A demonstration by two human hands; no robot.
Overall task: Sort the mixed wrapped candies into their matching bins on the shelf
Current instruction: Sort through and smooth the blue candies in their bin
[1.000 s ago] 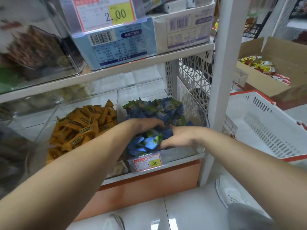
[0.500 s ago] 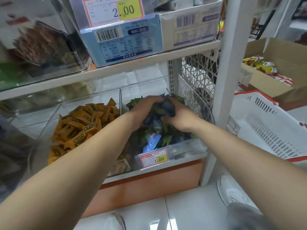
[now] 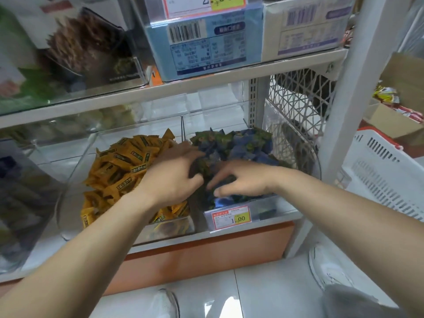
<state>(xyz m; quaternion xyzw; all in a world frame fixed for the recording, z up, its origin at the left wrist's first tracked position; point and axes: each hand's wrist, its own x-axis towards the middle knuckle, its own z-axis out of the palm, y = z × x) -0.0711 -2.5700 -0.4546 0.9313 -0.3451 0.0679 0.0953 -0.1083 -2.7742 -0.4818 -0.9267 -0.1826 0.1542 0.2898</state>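
On the lower shelf, a clear bin (image 3: 270, 204) holds a heap of blue and green wrapped candies (image 3: 243, 143). The clear bin to its left (image 3: 75, 171) is full of orange wrapped candies (image 3: 124, 166). Both my hands are in the blue and green heap. My left hand (image 3: 174, 177) reaches across the divider and grips a clump of dark green candies between thumb and fingers. Close beside it, my right hand (image 3: 243, 180) lies on the pile, its fingers and thumb curled round blue and green wrappers.
A price tag (image 3: 231, 218) reading 1.00 is fixed to the right bin's front. The upper shelf (image 3: 183, 88) carries boxes and a clear case just above my hands. A white basket (image 3: 385, 171) and a cardboard box (image 3: 394, 120) stand to the right.
Both hands went from the front of the blue bin to the back of the heap, then came forward to its middle. The left hand now sits nearer the divider, and the camera has moved closer.
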